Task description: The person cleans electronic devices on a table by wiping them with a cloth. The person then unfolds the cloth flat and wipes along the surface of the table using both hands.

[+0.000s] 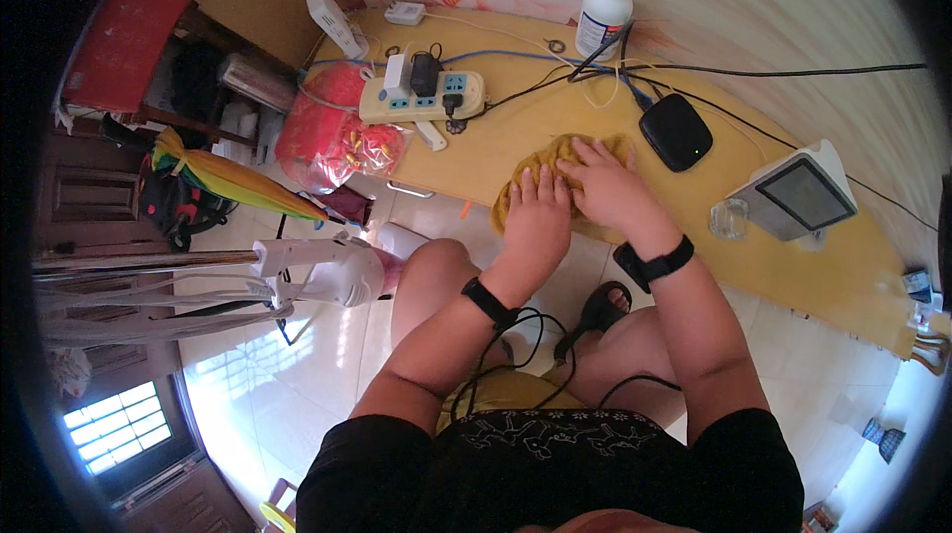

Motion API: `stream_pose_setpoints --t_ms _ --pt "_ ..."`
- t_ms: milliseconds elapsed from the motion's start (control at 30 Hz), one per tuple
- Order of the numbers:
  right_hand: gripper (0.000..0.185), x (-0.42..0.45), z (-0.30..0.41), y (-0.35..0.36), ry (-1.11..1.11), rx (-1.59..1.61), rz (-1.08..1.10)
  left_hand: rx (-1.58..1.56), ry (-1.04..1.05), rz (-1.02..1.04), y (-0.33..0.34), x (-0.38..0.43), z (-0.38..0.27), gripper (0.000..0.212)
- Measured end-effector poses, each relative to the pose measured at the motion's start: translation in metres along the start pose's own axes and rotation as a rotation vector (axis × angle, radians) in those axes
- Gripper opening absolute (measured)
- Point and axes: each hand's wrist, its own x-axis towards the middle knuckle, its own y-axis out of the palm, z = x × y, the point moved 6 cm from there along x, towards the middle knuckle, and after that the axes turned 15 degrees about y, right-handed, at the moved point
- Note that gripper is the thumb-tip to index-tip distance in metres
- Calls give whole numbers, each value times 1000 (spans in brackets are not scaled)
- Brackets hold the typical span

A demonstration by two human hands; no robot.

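A mustard-yellow cloth (547,154) lies bunched at the front edge of the yellow wooden desk (483,161). My left hand (537,217) rests flat on the cloth's near part, fingers pointing away from me. My right hand (610,187) lies on its right part, fingers spread. The two hands are close together, and neither is seen to grip the cloth. Both wrists wear black bands. To the right of the cloth stands a black set-top box (675,132) with a small light.
Behind the cloth are a power strip (422,98) with plugs, black and blue cables, and a white pump bottle (604,9). A red plastic bag (320,131) sits left; a drinking glass (729,219) and a white device with a screen (807,191) stand right. A garment steamer (342,273) is beside my knee.
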Motion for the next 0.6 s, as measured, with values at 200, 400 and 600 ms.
stream_pose_setpoints --t_ms 200,400,600 --pt "63 1 0 25 363 -25 -93 -268 92 -227 1 9 16 45" --pt "67 14 19 29 295 -6 -247 -296 -25 -248 -1 -7 46 48" --pt "69 24 45 27 31 26 -369 -222 -101 -117 -13 -28 64 49"
